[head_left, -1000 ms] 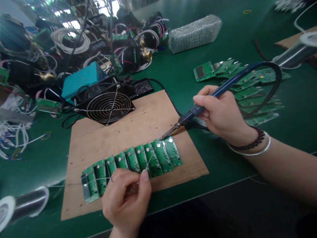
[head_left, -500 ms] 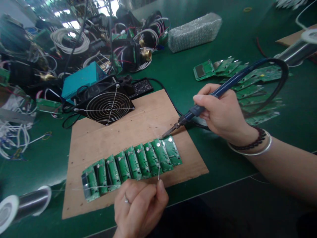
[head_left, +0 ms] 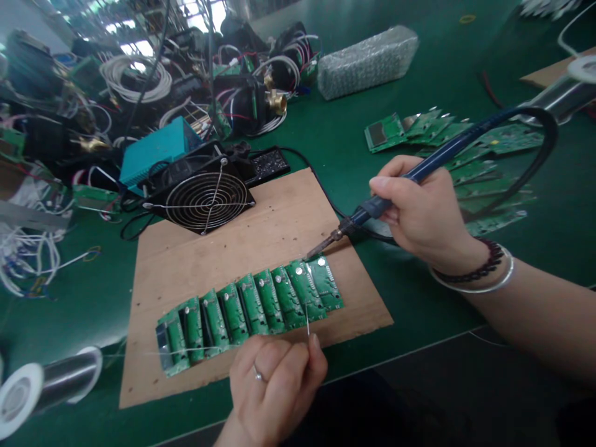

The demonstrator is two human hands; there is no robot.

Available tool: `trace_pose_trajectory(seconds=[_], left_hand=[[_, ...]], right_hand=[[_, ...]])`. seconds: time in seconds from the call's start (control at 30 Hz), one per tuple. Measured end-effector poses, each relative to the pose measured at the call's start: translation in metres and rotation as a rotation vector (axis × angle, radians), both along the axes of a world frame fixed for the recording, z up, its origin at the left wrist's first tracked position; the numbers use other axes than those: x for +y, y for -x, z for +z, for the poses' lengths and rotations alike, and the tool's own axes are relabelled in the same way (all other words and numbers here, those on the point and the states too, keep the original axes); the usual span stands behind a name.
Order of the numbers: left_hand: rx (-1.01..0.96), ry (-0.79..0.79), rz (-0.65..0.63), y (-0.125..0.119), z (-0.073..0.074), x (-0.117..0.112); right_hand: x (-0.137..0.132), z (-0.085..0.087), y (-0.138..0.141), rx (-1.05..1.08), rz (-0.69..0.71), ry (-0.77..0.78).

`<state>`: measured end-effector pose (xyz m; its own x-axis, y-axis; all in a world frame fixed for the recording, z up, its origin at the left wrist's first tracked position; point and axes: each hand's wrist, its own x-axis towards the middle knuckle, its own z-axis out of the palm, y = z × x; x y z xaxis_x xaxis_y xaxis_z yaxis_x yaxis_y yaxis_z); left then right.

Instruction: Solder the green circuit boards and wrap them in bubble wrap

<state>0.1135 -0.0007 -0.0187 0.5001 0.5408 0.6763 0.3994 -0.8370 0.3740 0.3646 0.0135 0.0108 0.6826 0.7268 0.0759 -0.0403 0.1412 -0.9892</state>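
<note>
In my right hand (head_left: 416, 208) is a blue soldering iron (head_left: 363, 213), gripped like a pen. Its tip points down-left at the top edge of a green circuit board (head_left: 305, 285), near the right end of an overlapping row; whether it touches I cannot tell. My left hand (head_left: 274, 385), closed at the row's near side, pinches a thin solder wire (head_left: 308, 320) whose end stands up over the same board. The wire trails left toward a solder spool (head_left: 69, 374). Under the row of boards lies a brown wooden board (head_left: 223, 248).
A black fan with a wire guard (head_left: 212, 202) stands at the wooden board's far edge, beside a teal box (head_left: 156, 152). More circuit boards (head_left: 479, 167) lie beyond my right hand. A bubble-wrapped package (head_left: 367, 62) and tangled cables (head_left: 135, 77) are farther back.
My left hand has moved a little to the right with the solder wire. The soldering iron has stayed at nearly the same spot, and the view has shifted slightly.
</note>
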Motion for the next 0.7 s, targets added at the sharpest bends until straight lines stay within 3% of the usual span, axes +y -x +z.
trace_pose_trajectory(seconds=[0.1, 0.33, 0.53, 0.7], left_hand=[[0.039, -0.076, -0.026, -0.0038, 0.0038, 0.0011], [0.089, -0.087, -0.045, -0.0082, 0.0087, 0.0028], [0.095, -0.114, 0.026, -0.0111, 0.0073, 0.0025], [0.045, -0.095, 0.003, -0.0069, 0.0029, -0.0002]], right_hand=[[-0.0005, 0.0004, 0.0008, 0.005, 0.005, 0.01], [-0.0006, -0.0023, 0.0009, -0.021, 0.031, -0.016], [-0.0008, -0.0027, 0.0016, -0.01, 0.025, -0.013], [-0.0001, -0.0001, 0.0004, 0.021, -0.009, -0.041]])
